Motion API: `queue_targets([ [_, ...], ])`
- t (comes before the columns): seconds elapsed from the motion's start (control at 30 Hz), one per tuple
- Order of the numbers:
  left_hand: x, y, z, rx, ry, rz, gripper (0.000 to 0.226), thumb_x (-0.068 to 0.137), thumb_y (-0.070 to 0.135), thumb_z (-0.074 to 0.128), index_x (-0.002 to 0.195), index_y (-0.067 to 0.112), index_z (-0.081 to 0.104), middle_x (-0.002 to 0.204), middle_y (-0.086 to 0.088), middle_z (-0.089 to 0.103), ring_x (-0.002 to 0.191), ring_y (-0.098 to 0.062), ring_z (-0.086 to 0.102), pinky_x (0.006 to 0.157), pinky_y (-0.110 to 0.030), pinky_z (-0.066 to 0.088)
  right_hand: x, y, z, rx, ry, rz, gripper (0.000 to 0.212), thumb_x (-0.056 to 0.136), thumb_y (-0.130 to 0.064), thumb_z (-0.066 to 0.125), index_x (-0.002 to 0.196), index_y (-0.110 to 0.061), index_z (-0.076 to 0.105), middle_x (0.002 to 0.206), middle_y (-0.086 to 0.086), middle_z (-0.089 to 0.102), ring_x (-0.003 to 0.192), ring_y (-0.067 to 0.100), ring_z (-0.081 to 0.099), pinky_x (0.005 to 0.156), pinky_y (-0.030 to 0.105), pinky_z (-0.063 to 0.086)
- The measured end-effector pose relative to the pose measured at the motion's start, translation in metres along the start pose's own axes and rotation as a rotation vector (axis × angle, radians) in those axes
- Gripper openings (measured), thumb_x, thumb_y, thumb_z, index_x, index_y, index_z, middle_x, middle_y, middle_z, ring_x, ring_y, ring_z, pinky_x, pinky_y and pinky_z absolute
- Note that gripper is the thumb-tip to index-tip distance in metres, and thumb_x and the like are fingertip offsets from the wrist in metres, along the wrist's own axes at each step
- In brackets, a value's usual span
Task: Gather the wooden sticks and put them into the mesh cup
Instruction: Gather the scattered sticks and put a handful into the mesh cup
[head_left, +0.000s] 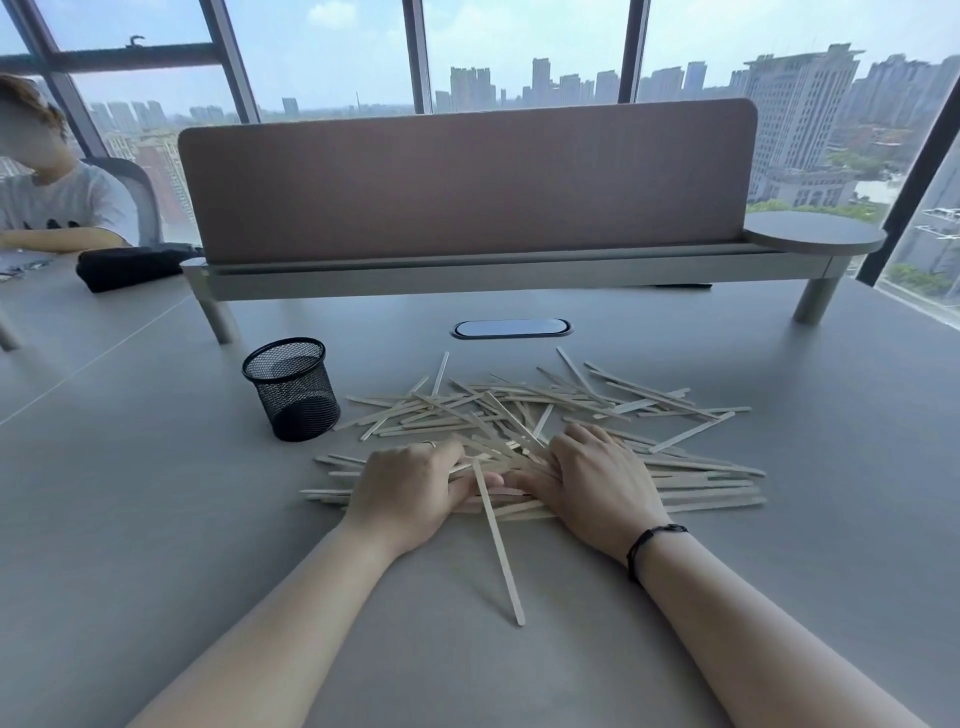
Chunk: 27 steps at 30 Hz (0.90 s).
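Several flat, pale wooden sticks (597, 410) lie scattered in a loose pile across the middle of the grey table (156, 519). A black mesh cup (292, 388) stands upright and empty at the pile's left edge. My left hand (410, 491) and my right hand (597, 480) rest side by side on the near part of the pile, fingers curled around a bundle of sticks that lies crosswise. One long stick (500, 551) juts out from between my hands toward me. The sticks under my palms are hidden.
A desk divider panel on a raised shelf (467, 182) runs across the back of the table, with a cable port (511, 328) in front of it. A black pouch (130, 265) lies at the far left, where another person (57, 202) sits.
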<state>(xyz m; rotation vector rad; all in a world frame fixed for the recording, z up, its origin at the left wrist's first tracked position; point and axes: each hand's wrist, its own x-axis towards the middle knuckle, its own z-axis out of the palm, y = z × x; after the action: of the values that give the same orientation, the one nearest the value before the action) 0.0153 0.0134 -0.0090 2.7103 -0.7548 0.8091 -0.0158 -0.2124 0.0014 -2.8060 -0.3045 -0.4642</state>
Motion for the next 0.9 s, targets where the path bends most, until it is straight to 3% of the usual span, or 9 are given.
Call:
queue_targets([
  [0.13,0.001,-0.001,-0.005,-0.063,0.152,-0.020,0.077,0.087,0.084,0.030,0.061,0.017,0.057,0.045,-0.001,0.057,0.043,-0.029,0.059,0.044,-0.025,0.033,0.000,0.004,0.000,0.030,0.027,0.001,0.054,0.080,-0.076,0.049,0.071,-0.024,0.037,0.079,-0.004,0.055,0.094,0.027,0.059,0.066,0.034,0.033],
  [0.23,0.006,-0.004,-0.010,-0.145,0.243,-0.047,0.077,0.086,0.083,0.036,0.058,0.014,0.053,0.043,-0.001,0.053,0.042,-0.032,0.056,0.043,-0.028,0.038,0.000,0.007,0.000,0.031,0.035,0.055,0.069,0.074,-0.088,0.033,0.074,-0.019,0.038,0.075,-0.001,0.062,0.083,0.031,0.060,0.060,0.037,0.034],
  [0.3,0.011,-0.005,-0.016,-0.209,0.291,-0.051,0.077,0.084,0.083,0.041,0.055,0.011,0.046,0.041,0.000,0.044,0.038,-0.030,0.043,0.042,-0.027,0.033,0.000,0.006,0.001,0.026,0.029,0.058,0.077,0.065,-0.093,0.018,0.076,-0.019,0.038,0.075,0.001,0.063,0.079,0.032,0.061,0.058,0.037,0.034],
  [0.4,0.017,-0.006,-0.025,-0.266,0.343,-0.074,0.074,0.081,0.079,0.051,0.054,0.011,0.044,0.045,0.006,0.035,0.041,-0.021,0.032,0.042,-0.026,0.028,0.001,0.007,0.004,0.027,0.039,0.035,0.068,0.074,-0.089,0.028,0.077,-0.022,0.037,0.076,0.001,0.064,0.079,0.032,0.061,0.059,0.038,0.038],
  [0.53,0.025,-0.007,-0.035,-0.344,0.437,-0.173,0.060,0.083,0.057,0.070,0.054,0.012,0.042,0.048,0.009,0.030,0.045,-0.018,0.027,0.045,-0.022,0.027,0.000,0.011,0.008,0.021,0.065,0.013,0.063,0.080,-0.084,0.028,0.078,-0.021,0.035,0.073,0.003,0.063,0.077,0.035,0.061,0.058,0.039,0.041],
  [0.63,0.031,-0.002,-0.052,-0.419,0.504,-0.303,0.058,0.087,0.043,0.069,0.054,0.006,0.039,0.046,-0.002,0.031,0.048,-0.022,0.024,0.046,-0.023,0.025,0.000,0.011,0.008,0.032,0.065,0.011,0.061,0.082,-0.081,0.031,0.077,-0.020,0.036,0.071,0.002,0.062,0.075,0.036,0.060,0.056,0.038,0.035],
  [0.67,0.033,-0.001,-0.057,-0.473,0.521,-0.372,0.053,0.087,0.038,0.070,0.054,0.005,0.044,0.045,-0.006,0.039,0.046,-0.023,0.029,0.048,-0.027,0.029,0.001,0.011,0.009,0.038,0.063,0.015,0.060,0.083,-0.081,0.033,0.077,-0.021,0.035,0.070,0.002,0.062,0.075,0.035,0.060,0.056,0.038,0.034],
  [0.73,0.037,-0.004,-0.066,-0.655,0.583,-0.526,0.042,0.085,0.028,0.075,0.054,0.015,0.050,0.043,0.004,0.047,0.044,-0.016,0.037,0.050,-0.032,0.034,0.001,0.011,0.009,0.037,0.061,0.021,0.060,0.084,-0.080,0.036,0.076,-0.021,0.035,0.070,0.002,0.061,0.075,0.035,0.060,0.056,0.037,0.031],
  [0.9,0.041,-0.023,-0.069,-1.155,0.714,-0.758,0.041,0.071,0.011,0.077,0.055,0.024,0.042,0.048,0.010,0.036,0.049,-0.017,0.029,0.049,-0.028,0.030,0.001,0.012,0.010,0.018,0.068,0.014,0.059,0.084,-0.081,0.034,0.072,-0.023,0.032,0.072,0.004,0.062,0.075,0.035,0.061,0.056,0.036,0.031],
])
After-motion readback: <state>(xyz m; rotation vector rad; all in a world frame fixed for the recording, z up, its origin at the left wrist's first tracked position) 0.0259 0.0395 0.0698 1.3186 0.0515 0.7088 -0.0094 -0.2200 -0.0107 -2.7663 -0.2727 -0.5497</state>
